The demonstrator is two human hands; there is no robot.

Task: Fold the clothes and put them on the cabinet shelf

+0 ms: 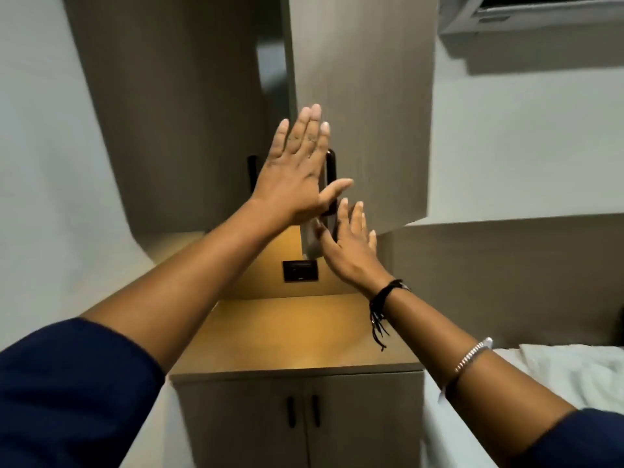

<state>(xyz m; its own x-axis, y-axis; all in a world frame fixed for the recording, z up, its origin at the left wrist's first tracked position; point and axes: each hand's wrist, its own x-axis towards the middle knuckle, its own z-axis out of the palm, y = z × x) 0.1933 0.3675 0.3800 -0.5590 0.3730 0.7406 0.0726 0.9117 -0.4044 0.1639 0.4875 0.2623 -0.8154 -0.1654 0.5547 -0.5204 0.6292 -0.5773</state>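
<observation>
A tall grey upper cabinet hangs in front of me, with its right door [364,106] swung partly out and its left door [189,123] flat. My left hand [297,167] is raised with fingers spread, palm against the right door's edge over its black handle [331,184]. My right hand [351,244] is open just below it, fingers by the door's lower corner. Neither hand holds anything. The shelf inside is hidden by the doors. No clothes show near the cabinet.
Below stands a lit wooden counter [290,336] with a black socket plate [300,270] on its back panel and two lower doors [304,420]. A bed with white sheets [574,373] lies at the right. An air conditioner [533,15] hangs at the upper right.
</observation>
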